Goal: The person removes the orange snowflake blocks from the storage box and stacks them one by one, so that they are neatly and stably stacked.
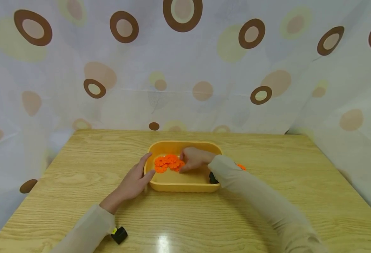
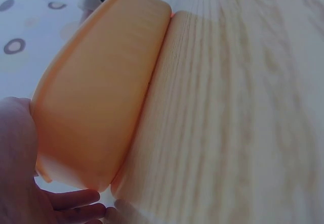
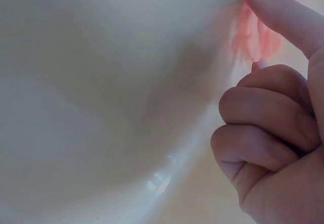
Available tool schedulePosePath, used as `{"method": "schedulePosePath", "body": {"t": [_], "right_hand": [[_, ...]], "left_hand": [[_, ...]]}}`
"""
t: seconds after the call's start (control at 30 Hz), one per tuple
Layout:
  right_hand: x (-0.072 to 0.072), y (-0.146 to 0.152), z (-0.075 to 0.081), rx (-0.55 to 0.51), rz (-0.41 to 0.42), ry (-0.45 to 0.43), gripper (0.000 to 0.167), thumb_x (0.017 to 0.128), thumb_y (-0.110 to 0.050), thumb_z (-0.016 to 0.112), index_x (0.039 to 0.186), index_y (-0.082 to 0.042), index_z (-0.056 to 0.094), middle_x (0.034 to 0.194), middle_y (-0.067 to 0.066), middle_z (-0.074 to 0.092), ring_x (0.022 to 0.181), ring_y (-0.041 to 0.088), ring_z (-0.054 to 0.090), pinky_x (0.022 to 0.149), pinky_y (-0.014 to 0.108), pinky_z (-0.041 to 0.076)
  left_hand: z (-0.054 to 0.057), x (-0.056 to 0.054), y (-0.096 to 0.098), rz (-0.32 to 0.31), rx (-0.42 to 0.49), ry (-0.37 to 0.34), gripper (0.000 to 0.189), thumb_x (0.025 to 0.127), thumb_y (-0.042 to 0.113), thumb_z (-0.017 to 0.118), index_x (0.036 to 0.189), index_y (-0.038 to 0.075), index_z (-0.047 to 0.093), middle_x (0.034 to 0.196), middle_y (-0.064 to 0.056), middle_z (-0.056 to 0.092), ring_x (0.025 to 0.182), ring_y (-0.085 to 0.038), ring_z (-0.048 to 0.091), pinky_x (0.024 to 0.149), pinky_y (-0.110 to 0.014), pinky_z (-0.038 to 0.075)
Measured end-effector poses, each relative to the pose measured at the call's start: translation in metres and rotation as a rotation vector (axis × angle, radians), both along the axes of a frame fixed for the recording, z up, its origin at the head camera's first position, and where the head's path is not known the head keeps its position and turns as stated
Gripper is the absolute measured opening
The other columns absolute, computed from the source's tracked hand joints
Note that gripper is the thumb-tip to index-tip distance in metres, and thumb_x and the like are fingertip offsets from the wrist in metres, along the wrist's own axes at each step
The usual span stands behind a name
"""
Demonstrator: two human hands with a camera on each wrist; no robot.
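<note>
Currently handled: orange flower-shaped pieces (image 1: 162, 165), overlapping in a loose cluster on the tub's floor, left of its centre.
Tub (image 1: 185, 188): shallow, yellow-orange, rounded corners, flat on the wood-grain counter (image 1: 179, 214), long side running left to right.
Left hand (image 1: 133, 183): touching the tub's left end, with index finger toward its far-left corner, thumb toward its near-left one.
Left fingers: extended, apart from the thumb, lying against the tub's end.
Right hand (image 1: 194, 159): inside the tub, at the cluster's right edge.
Right fingers: thumb and index pinching orange at that edge, others curled into the palm; piece count in the pinch can't be told, blurred.
Orange bit (image 1: 241, 167): just outside the tub's right end, partly hidden by the right sleeve (image 1: 261, 196).
Black block (image 1: 119, 235): near side of the tub, well left, beside the left sleeve (image 1: 89, 228).
Patterned cloth (image 1: 128, 109): behind the tub, past the counter's far edge.
</note>
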State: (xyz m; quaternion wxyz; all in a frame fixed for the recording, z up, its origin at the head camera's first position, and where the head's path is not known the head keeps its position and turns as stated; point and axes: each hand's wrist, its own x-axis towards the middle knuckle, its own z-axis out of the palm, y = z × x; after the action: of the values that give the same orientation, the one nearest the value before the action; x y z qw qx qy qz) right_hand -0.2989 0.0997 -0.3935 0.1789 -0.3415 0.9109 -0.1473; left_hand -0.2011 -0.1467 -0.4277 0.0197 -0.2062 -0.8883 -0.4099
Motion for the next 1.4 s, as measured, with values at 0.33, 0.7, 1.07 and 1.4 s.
{"method": "schedulePosePath", "body": {"t": [0.33, 0.7, 1.07, 1.4], "right_hand": [[-0.009, 0.008, 0.001, -0.109, 0.021, -0.088, 0.025, 0.083, -0.021, 0.075, 0.068, -0.011, 0.058, 0.059, -0.006, 0.044, 0.053, 0.007, 0.036, 0.055, 0.020, 0.033], [-0.009, 0.024, 0.011, -0.245, 0.015, -0.146, 0.021, 0.092, -0.021, 0.065, 0.078, -0.006, 0.070, 0.053, -0.006, 0.042, 0.047, 0.008, 0.030, 0.053, 0.023, 0.030], [-0.006, 0.034, 0.016, -0.317, -0.019, -0.119, 0.024, 0.096, -0.021, 0.059, 0.081, -0.009, 0.073, 0.052, -0.005, 0.038, 0.045, 0.009, 0.024, 0.053, 0.024, 0.028], [-0.001, 0.044, 0.035, -0.302, -0.060, -0.063, 0.024, 0.099, -0.017, 0.054, 0.097, -0.004, 0.074, 0.054, -0.001, 0.043, 0.045, 0.009, 0.024, 0.055, 0.026, 0.031]], "left_hand": [[-0.001, -0.001, 0.000, 0.011, -0.008, -0.005, 0.061, 0.100, 0.023, 0.048, 0.152, 0.005, 0.020, 0.148, -0.027, 0.036, 0.134, -0.041, 0.040, 0.110, -0.056, 0.030], [-0.002, -0.001, -0.001, 0.009, -0.010, 0.004, 0.062, 0.100, 0.023, 0.049, 0.152, 0.005, 0.020, 0.149, -0.027, 0.036, 0.135, -0.041, 0.039, 0.110, -0.056, 0.030], [-0.002, -0.001, 0.000, 0.008, -0.010, -0.008, 0.062, 0.100, 0.023, 0.049, 0.152, 0.005, 0.020, 0.149, -0.026, 0.035, 0.135, -0.041, 0.038, 0.110, -0.055, 0.029], [-0.004, -0.003, -0.001, 0.022, -0.025, -0.013, 0.062, 0.100, 0.024, 0.049, 0.152, 0.007, 0.020, 0.149, -0.026, 0.036, 0.134, -0.040, 0.040, 0.110, -0.055, 0.030]]}}
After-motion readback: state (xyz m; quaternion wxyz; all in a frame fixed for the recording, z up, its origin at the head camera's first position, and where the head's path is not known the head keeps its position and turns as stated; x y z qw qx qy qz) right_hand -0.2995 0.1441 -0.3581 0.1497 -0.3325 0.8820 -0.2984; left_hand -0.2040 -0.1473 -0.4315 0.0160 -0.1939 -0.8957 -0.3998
